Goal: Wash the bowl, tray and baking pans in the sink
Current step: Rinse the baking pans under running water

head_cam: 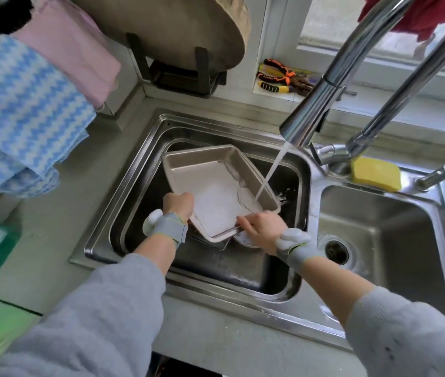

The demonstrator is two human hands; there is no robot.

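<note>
A square, champagne-coloured metal baking pan (216,191) sits tilted in the left basin of the double stainless steel sink (243,292), one corner pointing toward the person. The left hand (179,204) has its grip curled round the pan's near-left edge; the right hand (260,227) has its grip pinching the near-right edge by the corner. Both wrists wear grey bands. Water from the chrome pull-down tap (314,110) falls onto the pan's right side, just inside its rim, and pools on the floor of the pan.

Under the held pan lies a second, darker pan (207,242), its rim showing just below the left wrist, and a pale round rim (246,240) peeks out beneath the right hand; what it belongs to cannot be told. The pans fill most of the left basin, leaving a dark strip free along the near wall and a narrow gap at the right wall. The right basin (379,227) holds only its drain (337,251).

A yellow sponge (375,174) rests on the sink ledge beside the tap base. Pliers with orange and yellow handles (278,77) lie on the window sill behind. A round wooden chopping board (175,25) stands in a black rack at the back left corner. Blue-and-white and pink cloths (25,110) hang over the grey table (52,240) on the left, near the sink's left rim.
</note>
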